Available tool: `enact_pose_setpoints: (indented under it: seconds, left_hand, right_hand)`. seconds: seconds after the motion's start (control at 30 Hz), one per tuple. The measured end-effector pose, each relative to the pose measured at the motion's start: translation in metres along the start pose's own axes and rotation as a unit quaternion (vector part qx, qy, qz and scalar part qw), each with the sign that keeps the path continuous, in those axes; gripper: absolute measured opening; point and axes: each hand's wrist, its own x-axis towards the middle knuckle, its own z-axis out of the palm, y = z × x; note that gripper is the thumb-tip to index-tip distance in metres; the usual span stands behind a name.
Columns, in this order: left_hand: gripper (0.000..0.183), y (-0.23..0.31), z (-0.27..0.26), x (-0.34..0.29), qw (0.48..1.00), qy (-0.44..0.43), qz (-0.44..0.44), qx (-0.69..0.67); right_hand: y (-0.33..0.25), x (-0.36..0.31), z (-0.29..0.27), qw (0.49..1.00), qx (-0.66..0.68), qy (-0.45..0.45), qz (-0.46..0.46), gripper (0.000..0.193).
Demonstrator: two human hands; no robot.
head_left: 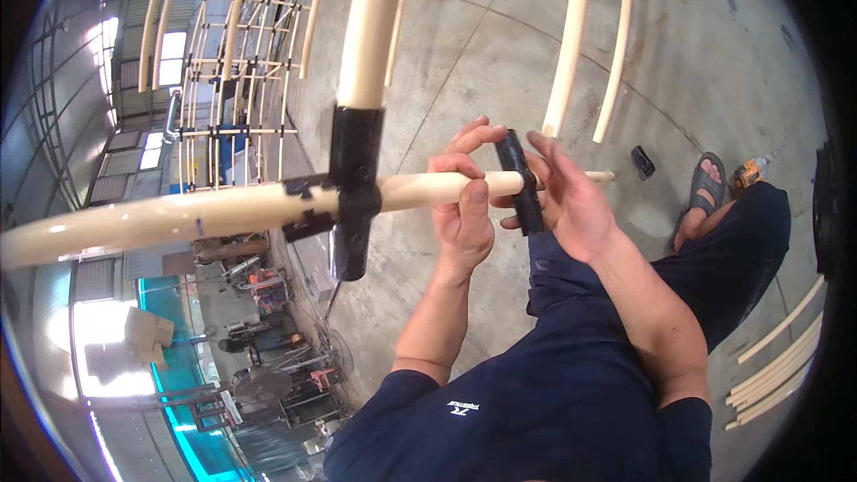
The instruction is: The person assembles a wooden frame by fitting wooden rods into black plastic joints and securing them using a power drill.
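In front of my chest, a cream pipe [411, 191] runs crosswise at hand height. My left hand [460, 214] is closed round it, thumb on the near side, with its upper fingers reaching to a black pipe joint [513, 156]. This joint sits across the pipe, close to its right end. My right hand [576, 205] grips the joint from the right; some of its fingers are hidden behind it. Farther left, a larger black cross joint [360, 196] links the pipe with a thick upright cream pipe [373, 27].
Several upright cream pipes [571, 36] stand beyond my hands. On the concrete floor lie a small black joint piece [642, 162] and an orange power tool [750, 173] beside my sandalled foot. Loose pipes [777, 375] lie at lower right; a pipe rack [237, 80] stands far left.
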Motion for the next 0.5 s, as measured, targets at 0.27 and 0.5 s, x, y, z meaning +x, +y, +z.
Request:
enact_pose_setpoints:
  seconds: [0.27, 0.5]
  left_hand:
    - [0.027, 0.014, -0.001, 0.008, 0.997, -0.035, -0.003, 0.073]
    - [0.033, 0.015, 0.001, -0.007, 0.997, 0.055, -0.046, 0.018]
  right_hand:
    - [0.019, -0.002, 0.054, 0.996, -0.026, 0.000, -0.088, 0.048]
    - [0.018, -0.004, 0.040, 0.993, 0.080, -0.069, -0.048, 0.073]
